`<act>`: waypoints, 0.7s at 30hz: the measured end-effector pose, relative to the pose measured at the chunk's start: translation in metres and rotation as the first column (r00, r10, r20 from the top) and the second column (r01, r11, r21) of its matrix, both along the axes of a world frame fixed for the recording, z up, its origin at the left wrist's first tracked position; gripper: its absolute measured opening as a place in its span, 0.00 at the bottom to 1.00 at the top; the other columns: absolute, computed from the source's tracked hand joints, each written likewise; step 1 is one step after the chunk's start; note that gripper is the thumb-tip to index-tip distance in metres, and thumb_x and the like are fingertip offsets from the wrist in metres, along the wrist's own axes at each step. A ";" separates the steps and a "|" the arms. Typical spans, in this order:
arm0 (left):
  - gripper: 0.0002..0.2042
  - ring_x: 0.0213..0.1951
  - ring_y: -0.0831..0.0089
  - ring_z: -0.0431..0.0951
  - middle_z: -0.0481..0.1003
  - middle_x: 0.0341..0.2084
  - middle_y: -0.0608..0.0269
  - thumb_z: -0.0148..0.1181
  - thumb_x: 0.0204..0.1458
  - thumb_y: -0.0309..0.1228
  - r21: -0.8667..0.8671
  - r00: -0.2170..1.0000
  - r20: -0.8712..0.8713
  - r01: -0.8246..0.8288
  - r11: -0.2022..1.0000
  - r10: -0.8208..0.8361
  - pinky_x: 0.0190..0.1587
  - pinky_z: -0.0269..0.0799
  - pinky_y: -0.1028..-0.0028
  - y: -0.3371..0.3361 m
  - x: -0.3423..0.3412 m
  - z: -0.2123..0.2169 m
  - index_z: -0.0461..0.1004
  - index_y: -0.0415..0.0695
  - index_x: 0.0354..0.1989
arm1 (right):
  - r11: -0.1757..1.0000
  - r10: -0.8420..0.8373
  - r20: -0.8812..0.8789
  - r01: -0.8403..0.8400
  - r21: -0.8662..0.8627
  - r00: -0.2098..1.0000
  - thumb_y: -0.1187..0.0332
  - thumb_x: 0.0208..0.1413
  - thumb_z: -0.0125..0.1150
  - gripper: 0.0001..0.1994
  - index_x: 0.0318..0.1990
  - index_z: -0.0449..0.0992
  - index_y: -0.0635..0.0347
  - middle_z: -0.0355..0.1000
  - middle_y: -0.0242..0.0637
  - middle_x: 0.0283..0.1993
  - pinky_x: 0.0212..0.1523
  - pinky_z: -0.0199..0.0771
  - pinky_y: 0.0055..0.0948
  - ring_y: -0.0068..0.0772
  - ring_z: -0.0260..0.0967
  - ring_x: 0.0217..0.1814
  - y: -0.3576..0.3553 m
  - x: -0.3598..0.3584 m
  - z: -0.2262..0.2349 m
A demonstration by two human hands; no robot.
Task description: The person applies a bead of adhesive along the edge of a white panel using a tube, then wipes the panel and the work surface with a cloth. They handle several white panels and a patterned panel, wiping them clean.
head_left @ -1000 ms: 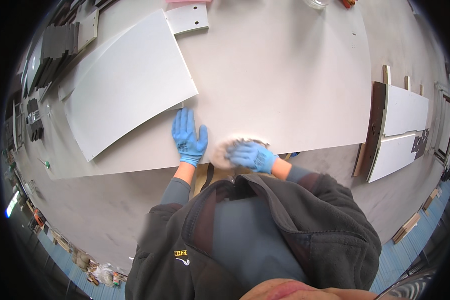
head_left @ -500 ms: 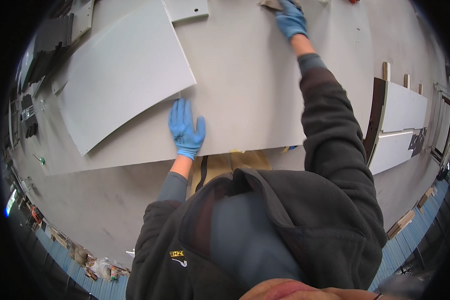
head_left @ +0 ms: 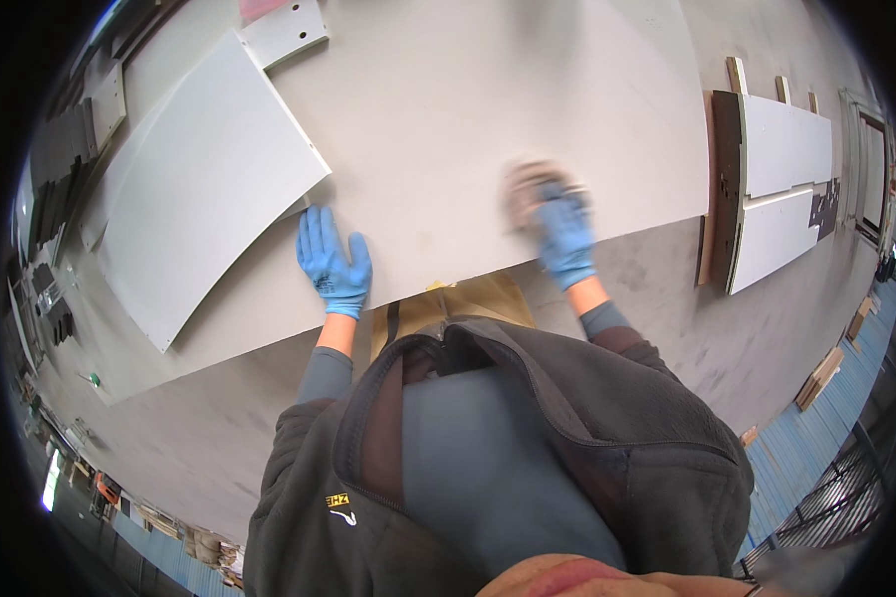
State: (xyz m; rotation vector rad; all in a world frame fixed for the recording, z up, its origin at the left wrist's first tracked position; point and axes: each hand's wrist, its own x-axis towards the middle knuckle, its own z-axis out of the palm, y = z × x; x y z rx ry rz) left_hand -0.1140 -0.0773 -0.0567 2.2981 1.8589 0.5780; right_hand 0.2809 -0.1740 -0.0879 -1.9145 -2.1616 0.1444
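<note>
My left hand [head_left: 334,264], in a blue glove, lies flat near the front edge of a pale tabletop [head_left: 438,129], thumb spread from the fingers. Its fingertips reach the near corner of a large white panel [head_left: 219,174]. To the right, my right hand [head_left: 567,242], also blue-gloved, presses a beige cloth [head_left: 524,189] onto the tabletop. The cloth is smeared by motion, and my right fingers partly cover it.
Behind the large panel lies a smaller white piece with holes [head_left: 286,33]. Grey boards [head_left: 62,149] are stacked at the far left. Beyond the table's right edge stand white panels [head_left: 788,144] with wooden strips. A small green-handled item [head_left: 92,380] lies at left.
My right hand has drawn the cloth from the far side of the tabletop back toward me. My left hand stays flat beside the panel while the whole view has shifted.
</note>
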 end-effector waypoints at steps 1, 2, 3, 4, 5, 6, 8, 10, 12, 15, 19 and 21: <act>0.28 0.65 0.38 0.70 0.72 0.62 0.36 0.62 0.53 0.35 0.005 1.000 0.000 0.005 1.000 -0.005 0.68 0.63 0.48 0.000 0.001 0.000 0.73 0.31 0.61 | 0.969 -0.134 -0.099 0.152 0.194 0.986 0.74 0.59 0.61 0.20 0.60 0.77 0.56 0.75 0.45 0.62 0.67 0.72 0.43 0.48 0.71 0.68 0.000 0.044 -0.003; 0.28 0.65 0.38 0.70 0.72 0.62 0.36 0.62 0.53 0.35 0.000 1.000 0.008 0.001 1.000 -0.001 0.68 0.63 0.48 0.000 0.001 0.001 0.73 0.31 0.61 | 0.917 -0.221 -0.082 0.235 0.322 0.972 0.72 0.66 0.57 0.22 0.67 0.72 0.54 0.74 0.42 0.64 0.68 0.72 0.39 0.44 0.71 0.67 0.000 0.092 0.000; 0.28 0.65 0.37 0.70 0.72 0.62 0.36 0.62 0.53 0.35 0.017 1.000 -0.001 0.019 1.000 -0.019 0.68 0.63 0.48 0.000 0.001 0.002 0.73 0.31 0.61 | 0.775 -0.503 -0.411 0.608 0.176 0.760 0.72 0.66 0.56 0.20 0.65 0.74 0.58 0.74 0.45 0.65 0.68 0.71 0.37 0.44 0.72 0.66 0.005 0.133 0.001; 0.28 0.65 0.37 0.70 0.72 0.62 0.36 0.62 0.53 0.35 0.025 1.000 0.000 0.021 0.999 -0.021 0.68 0.63 0.48 0.000 0.002 0.002 0.73 0.31 0.61 | 0.570 -0.619 -0.674 0.821 -0.032 0.403 0.72 0.65 0.54 0.19 0.63 0.76 0.61 0.74 0.48 0.65 0.68 0.70 0.34 0.44 0.73 0.65 0.014 0.169 0.003; 0.28 0.65 0.37 0.70 0.72 0.62 0.36 0.62 0.53 0.34 0.016 1.000 0.009 0.011 1.000 -0.011 0.68 0.63 0.48 -0.001 0.002 0.002 0.73 0.31 0.61 | 0.457 -0.788 -0.488 0.888 -0.053 0.376 0.73 0.63 0.53 0.20 0.62 0.76 0.64 0.73 0.49 0.65 0.69 0.70 0.35 0.45 0.72 0.65 0.021 0.196 0.008; 0.27 0.65 0.37 0.70 0.72 0.62 0.36 0.61 0.53 0.34 0.029 1.000 0.007 0.012 1.000 -0.012 0.69 0.62 0.48 -0.002 0.002 0.002 0.73 0.32 0.61 | 0.310 -0.915 -0.286 0.949 -0.048 0.285 0.74 0.61 0.53 0.20 0.60 0.77 0.67 0.73 0.51 0.65 0.69 0.70 0.36 0.46 0.72 0.65 0.030 0.212 0.011; 0.27 0.66 0.38 0.69 0.72 0.63 0.38 0.61 0.54 0.33 0.025 1.000 0.022 0.018 1.000 -0.018 0.69 0.62 0.49 -0.003 0.002 0.000 0.73 0.33 0.62 | 0.545 -0.815 -0.080 0.807 0.226 0.573 0.76 0.58 0.51 0.21 0.60 0.76 0.68 0.72 0.52 0.65 0.70 0.68 0.38 0.48 0.71 0.66 0.066 0.194 0.001; 0.27 0.66 0.37 0.69 0.72 0.63 0.36 0.61 0.54 0.34 0.035 0.999 0.017 0.030 0.999 -0.031 0.69 0.62 0.48 -0.003 0.001 -0.002 0.73 0.32 0.62 | 0.755 -0.542 -0.256 0.598 0.271 0.801 0.79 0.58 0.52 0.21 0.60 0.75 0.68 0.73 0.53 0.62 0.72 0.66 0.42 0.54 0.68 0.68 0.092 0.124 -0.008; 0.27 0.66 0.36 0.69 0.72 0.63 0.36 0.61 0.54 0.34 0.031 0.999 0.014 0.033 0.999 -0.033 0.69 0.62 0.47 -0.005 0.000 -0.003 0.73 0.32 0.62 | 0.922 -0.178 -0.146 0.217 0.320 0.973 0.78 0.59 0.54 0.17 0.56 0.76 0.65 0.74 0.51 0.55 0.62 0.71 0.45 0.53 0.71 0.59 0.097 0.027 -0.008; 0.27 0.66 0.36 0.68 0.71 0.64 0.37 0.62 0.55 0.34 0.038 0.999 0.023 0.032 0.999 -0.033 0.69 0.62 0.48 -0.006 -0.002 -0.005 0.73 0.32 0.62 | 0.981 0.184 0.085 -0.188 0.044 0.979 0.72 0.58 0.56 0.14 0.51 0.77 0.60 0.76 0.46 0.53 0.58 0.74 0.46 0.45 0.74 0.57 0.052 -0.120 0.011; 0.28 0.67 0.36 0.68 0.71 0.64 0.38 0.63 0.55 0.35 0.041 0.998 0.039 0.049 0.998 -0.051 0.69 0.61 0.48 -0.005 -0.003 -0.004 0.72 0.33 0.63 | 0.914 0.406 -0.452 -0.346 0.212 0.795 0.71 0.54 0.59 0.12 0.46 0.79 0.55 0.79 0.40 0.54 0.69 0.69 0.48 0.42 0.78 0.57 0.008 -0.197 0.024; 0.27 0.67 0.37 0.67 0.71 0.64 0.38 0.62 0.55 0.35 0.046 0.997 0.055 0.045 0.998 -0.047 0.70 0.60 0.48 -0.005 -0.003 -0.003 0.72 0.33 0.62 | 0.914 0.402 -0.489 -0.369 0.168 0.774 0.71 0.54 0.59 0.11 0.44 0.79 0.55 0.80 0.38 0.51 0.69 0.70 0.47 0.41 0.78 0.55 0.015 -0.178 0.022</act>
